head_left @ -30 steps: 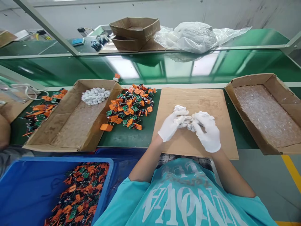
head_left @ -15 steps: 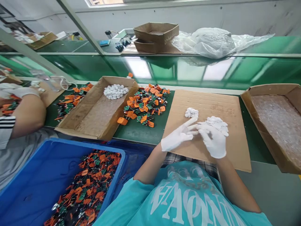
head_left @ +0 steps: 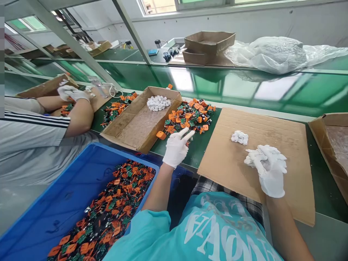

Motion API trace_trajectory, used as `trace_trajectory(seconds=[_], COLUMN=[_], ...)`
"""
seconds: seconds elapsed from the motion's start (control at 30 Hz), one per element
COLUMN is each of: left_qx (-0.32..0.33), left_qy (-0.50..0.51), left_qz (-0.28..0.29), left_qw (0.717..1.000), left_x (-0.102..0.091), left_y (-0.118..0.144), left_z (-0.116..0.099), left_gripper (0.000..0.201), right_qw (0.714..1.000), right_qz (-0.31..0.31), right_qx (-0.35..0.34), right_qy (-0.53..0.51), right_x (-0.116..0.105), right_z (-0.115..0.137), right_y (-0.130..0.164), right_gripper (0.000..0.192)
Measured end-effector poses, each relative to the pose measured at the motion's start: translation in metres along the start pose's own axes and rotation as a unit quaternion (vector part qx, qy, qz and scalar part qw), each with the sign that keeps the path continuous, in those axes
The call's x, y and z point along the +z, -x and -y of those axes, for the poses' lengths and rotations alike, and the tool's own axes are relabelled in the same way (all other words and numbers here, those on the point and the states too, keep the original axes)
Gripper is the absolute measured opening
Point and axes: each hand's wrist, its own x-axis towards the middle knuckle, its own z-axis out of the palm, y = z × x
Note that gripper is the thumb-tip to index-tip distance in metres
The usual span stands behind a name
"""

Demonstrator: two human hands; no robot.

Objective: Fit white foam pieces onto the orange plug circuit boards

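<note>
Both my hands wear white gloves. My left hand (head_left: 176, 146) hovers with fingers spread and nothing in it, just short of a heap of orange-and-green parts (head_left: 190, 116) on the green bench. My right hand (head_left: 268, 168) rests on a flat cardboard sheet (head_left: 272, 127) and is closed around a bunch of small white pieces (head_left: 251, 156). A second small clump of white pieces (head_left: 239, 137) lies on the sheet a little beyond it.
An open cardboard box (head_left: 136, 125) holds white pieces (head_left: 158, 103) in its far corner. A blue bin (head_left: 54, 206) of orange-green parts stands at my lower left. Another person's gloved hand (head_left: 73, 95) works further left. Another box (head_left: 330, 145) sits at the right edge.
My left hand has left the white pieces and swung left toward the orange-green heap. My right hand stays on the cardboard holding white pieces. The view has turned left.
</note>
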Motion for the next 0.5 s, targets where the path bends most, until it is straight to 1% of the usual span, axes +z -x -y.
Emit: trace_trajectory(seconds=[0.07,0.1,0.13,0.17,0.23,0.3,0.4,0.47,0.5], left_qx=[-0.051,-0.089,-0.128,-0.161,-0.202,-0.215,-0.225,-0.241,-0.250], left_qy=[0.021,0.030,0.042,0.058,0.102,0.145,0.214,0.289,0.337], left_qz=[-0.071,-0.101,-0.120,-0.126,-0.108,-0.089,-0.098,-0.100,-0.092], left_qw=[0.996,0.990,0.984,0.977,0.968,0.962,0.945,0.921,0.903], left_x=[-0.002,-0.002,0.000,0.002,0.009,0.017,0.024,0.026,0.027], left_y=[0.001,0.002,0.003,0.005,0.008,0.011,0.015,0.017,0.018], left_z=[0.009,0.014,0.019,0.023,0.027,0.028,0.025,0.022,0.020], left_gripper=[0.053,0.046,0.041,0.039,0.038,0.038,0.033,0.030,0.029], right_qw=[0.999,0.997,0.996,0.995,0.995,0.996,0.996,0.997,0.998], right_qz=[-0.013,-0.007,0.005,0.020,0.043,0.050,0.061,0.058,0.053], right_qx=[0.034,0.056,0.073,0.084,0.089,0.074,0.047,0.026,0.014], right_qy=[-0.036,-0.050,-0.053,-0.049,-0.021,0.020,0.040,0.032,0.035], right_x=[0.000,0.000,0.000,-0.001,-0.003,-0.005,-0.007,-0.007,-0.007], right_z=[-0.001,-0.002,-0.002,-0.002,-0.001,-0.002,-0.006,-0.011,-0.014], right_y=[0.002,0.002,0.003,0.004,0.005,0.006,0.008,0.007,0.007], right_gripper=[0.037,0.037,0.035,0.032,0.027,0.027,0.024,0.019,0.017])
